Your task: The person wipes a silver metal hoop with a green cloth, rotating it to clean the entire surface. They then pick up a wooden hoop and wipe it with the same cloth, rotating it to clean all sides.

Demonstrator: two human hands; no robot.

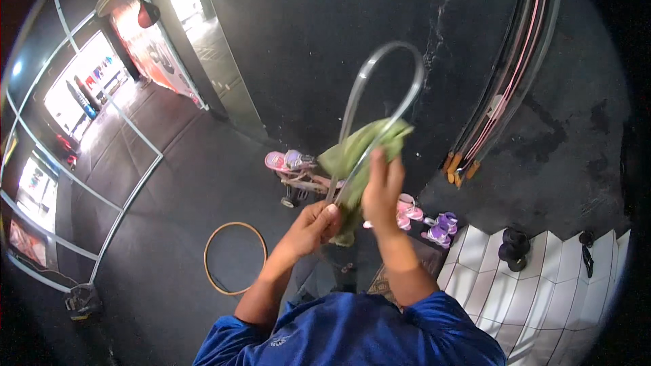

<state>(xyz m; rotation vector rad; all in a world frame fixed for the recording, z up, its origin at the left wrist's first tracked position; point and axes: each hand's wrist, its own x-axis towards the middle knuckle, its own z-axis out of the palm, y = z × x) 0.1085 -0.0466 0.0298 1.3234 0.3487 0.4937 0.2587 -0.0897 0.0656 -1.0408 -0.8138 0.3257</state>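
Observation:
My left hand (318, 223) grips the lower ends of a clear, flexible plastic tube or cord (362, 73), which bends into a tall loop above it. A green cloth (351, 157) lies along one side of the loop and hangs down behind my hands. My right hand (384, 183), slightly blurred, is raised against the cloth, with its fingers pointing up beside the loop. Whether the right fingers close on the cloth cannot be told.
Several ropes with wooden handles (457, 168) hang on the dark wall at right. Below are purple skates (441, 229), pink skates (407, 211) and white tiled steps (498, 274). A child's bicycle (305, 180) stands behind my hands. A hoop (206, 259) lies on the floor at left.

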